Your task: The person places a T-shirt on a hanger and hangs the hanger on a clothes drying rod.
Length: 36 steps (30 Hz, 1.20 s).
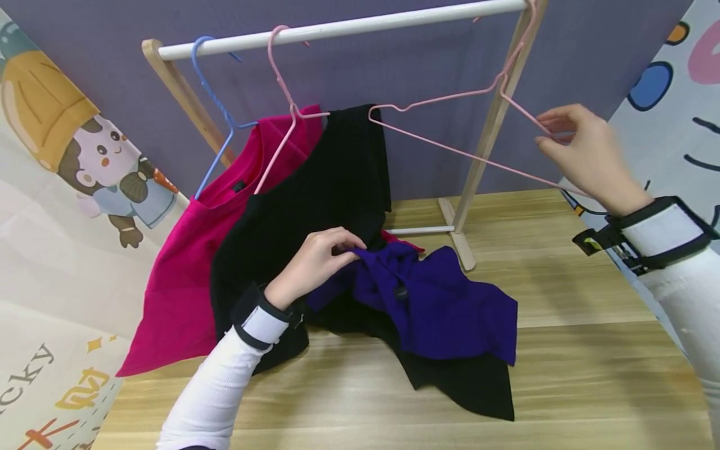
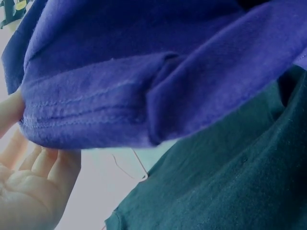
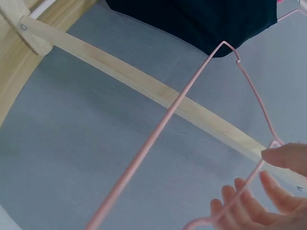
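My left hand pinches the edge of a purple-blue garment that lies crumpled over the wooden table. The left wrist view shows its stitched hem between thumb and fingers. Beneath it spreads black cloth. Up at the right, my right hand holds one arm of a bare pink hanger, whose hook overlaps the right end of the white rail. In the right wrist view, the thumb and fingers lie around the pink wire near the hanger's neck.
The rack has a white rail and wooden legs. On its left side hang a magenta top on a blue hanger and a black top on another pink hanger. Behind stands a grey-purple panel.
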{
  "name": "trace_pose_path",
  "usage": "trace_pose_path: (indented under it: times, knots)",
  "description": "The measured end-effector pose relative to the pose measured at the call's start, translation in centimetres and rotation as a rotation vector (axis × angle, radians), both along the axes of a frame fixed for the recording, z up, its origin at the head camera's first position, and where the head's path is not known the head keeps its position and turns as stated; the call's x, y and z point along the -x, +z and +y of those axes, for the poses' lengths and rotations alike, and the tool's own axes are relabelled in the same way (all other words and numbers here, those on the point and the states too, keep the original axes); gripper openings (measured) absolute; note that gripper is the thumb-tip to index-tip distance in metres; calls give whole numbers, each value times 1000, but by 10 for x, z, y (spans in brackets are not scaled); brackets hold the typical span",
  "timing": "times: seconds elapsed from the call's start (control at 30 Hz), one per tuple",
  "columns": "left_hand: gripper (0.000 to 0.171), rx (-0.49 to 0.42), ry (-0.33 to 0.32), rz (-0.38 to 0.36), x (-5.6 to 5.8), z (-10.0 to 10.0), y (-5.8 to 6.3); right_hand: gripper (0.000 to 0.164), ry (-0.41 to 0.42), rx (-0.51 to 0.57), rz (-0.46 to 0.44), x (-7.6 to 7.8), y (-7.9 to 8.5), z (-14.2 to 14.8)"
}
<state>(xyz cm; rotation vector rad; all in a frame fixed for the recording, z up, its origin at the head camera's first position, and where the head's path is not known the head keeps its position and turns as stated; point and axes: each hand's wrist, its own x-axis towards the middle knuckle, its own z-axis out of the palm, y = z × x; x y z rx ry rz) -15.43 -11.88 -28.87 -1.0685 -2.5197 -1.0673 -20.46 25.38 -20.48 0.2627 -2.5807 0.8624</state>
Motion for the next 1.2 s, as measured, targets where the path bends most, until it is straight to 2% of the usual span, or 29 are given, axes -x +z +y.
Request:
trace_pose_path:
  times: [0.2, 0.3, 0.47, 0.63, 0.73, 0.87, 1.0, 1.2]
  knots:
    - [10, 18, -26, -20, 2, -2, 1, 42, -1, 56, -97, 13, 1, 1]
    - [12, 25, -33, -44, 3, -3, 2, 41, 8, 143, -147, 19, 2, 2]
    - [14, 68, -68, -134, 3, -6, 4, 35, 39, 299, -211, 25, 7, 1]
    - [14, 150, -140, -235, 4, -9, 5, 34, 36, 334, -241, 28, 10, -4]
    - [13, 208, -195, -278, 4, -10, 5, 28, 55, 373, -248, 28, 11, -7]
    - [14, 249, -253, -319, 4, -10, 4, 16, 90, 424, -214, 28, 12, -10]
    - [15, 208, -269, -337, 5, -11, 4, 10, 106, 476, -165, 26, 14, -11]
    - [12, 107, -231, -309, 7, -12, 3, 5, 120, 590, -114, 20, 19, -11]
